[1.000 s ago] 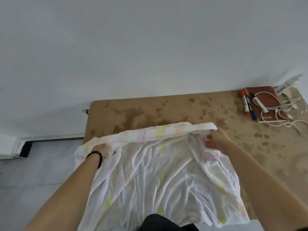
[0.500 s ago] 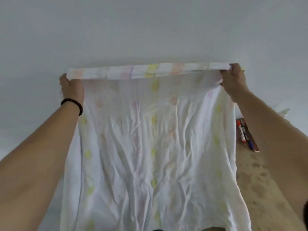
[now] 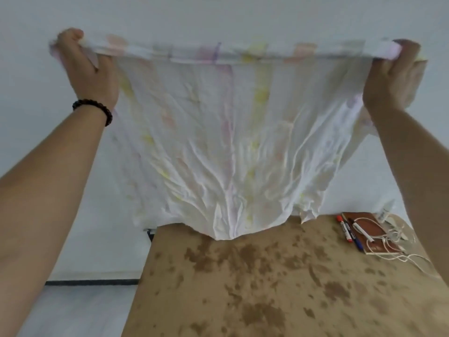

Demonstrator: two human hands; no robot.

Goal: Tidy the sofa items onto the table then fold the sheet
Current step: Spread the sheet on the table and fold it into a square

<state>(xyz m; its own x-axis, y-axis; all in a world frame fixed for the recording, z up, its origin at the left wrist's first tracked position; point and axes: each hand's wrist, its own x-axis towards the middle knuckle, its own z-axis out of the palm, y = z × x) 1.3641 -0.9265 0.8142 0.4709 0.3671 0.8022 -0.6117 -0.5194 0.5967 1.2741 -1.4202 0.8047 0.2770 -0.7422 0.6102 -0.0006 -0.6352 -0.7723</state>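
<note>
Both arms are raised and spread, left hand (image 3: 90, 69) and right hand (image 3: 393, 76) gripping the sheet (image 3: 218, 142).

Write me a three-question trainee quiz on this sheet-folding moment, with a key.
1. True or false: the thin white pastel-striped sheet lies flat on the mottled brown table.
2. What grips the sheet's top edge? A) left hand only; B) right hand only; C) both hands.
3. Fill in: the black bead bracelet sits on the ____ wrist.
Key: 1 false, it hangs held up over the table; 2 C; 3 left.
</note>
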